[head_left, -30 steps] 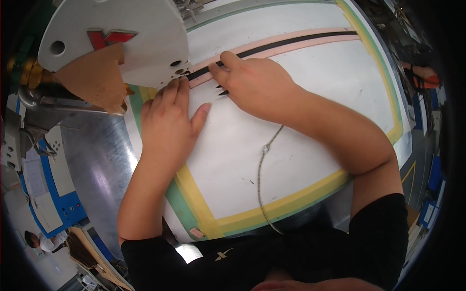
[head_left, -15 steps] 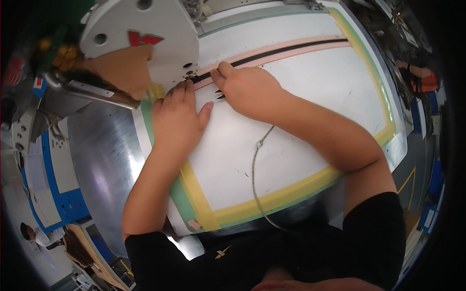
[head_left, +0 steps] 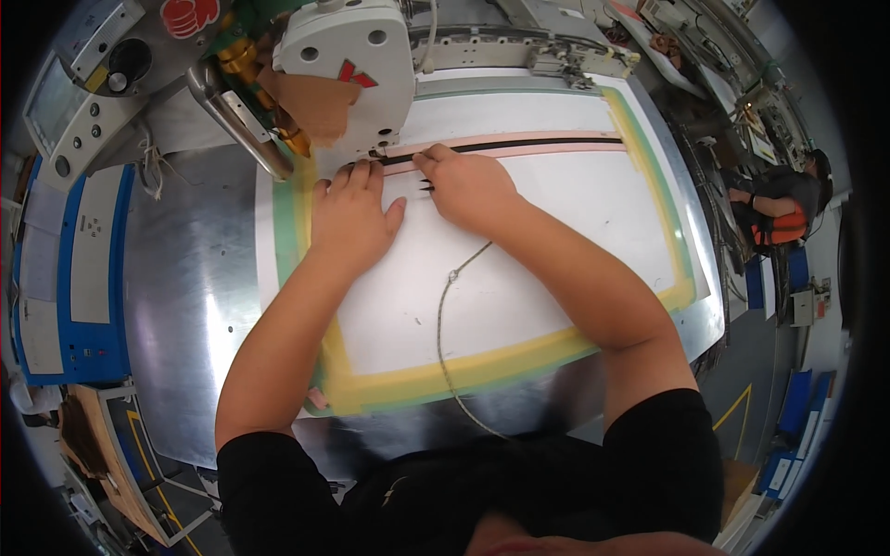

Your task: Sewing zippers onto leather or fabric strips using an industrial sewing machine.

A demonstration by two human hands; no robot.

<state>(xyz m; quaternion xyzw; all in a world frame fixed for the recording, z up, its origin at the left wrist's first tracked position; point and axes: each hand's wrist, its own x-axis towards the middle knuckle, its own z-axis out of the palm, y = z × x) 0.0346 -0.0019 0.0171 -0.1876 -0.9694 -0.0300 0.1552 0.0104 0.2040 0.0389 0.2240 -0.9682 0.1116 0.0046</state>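
Note:
A black strip (head_left: 519, 144) with pink edging runs across a white sheet (head_left: 519, 241) framed in yellow and green tape. My left hand (head_left: 352, 218) lies palm down on the sheet, fingers spread and fingertips at the strip's left end, under the sewing machine head (head_left: 362, 79). My right hand (head_left: 468, 190) is closed, its thumb and forefinger on the strip just right of the machine head. From its palm side stick out the two dark pointed tips of small snips (head_left: 427, 189); the hand hides the rest. A thin cord (head_left: 441, 324) trails from under this hand towards my body.
A metal tube (head_left: 236, 120) and brown paper (head_left: 315, 104) are beside the machine head. A metal rail with a clamp (head_left: 561, 67) lies along the far edge. Bare metal table (head_left: 195, 278) extends left towards a blue-and-white cabinet (head_left: 79, 269). Another person (head_left: 788, 199) sits far right.
My view has shifted, so the machine and sheet appear lower and more of the far rail shows. Both hands keep nearly the same place at the strip; the right fingertips have drawn down onto it.

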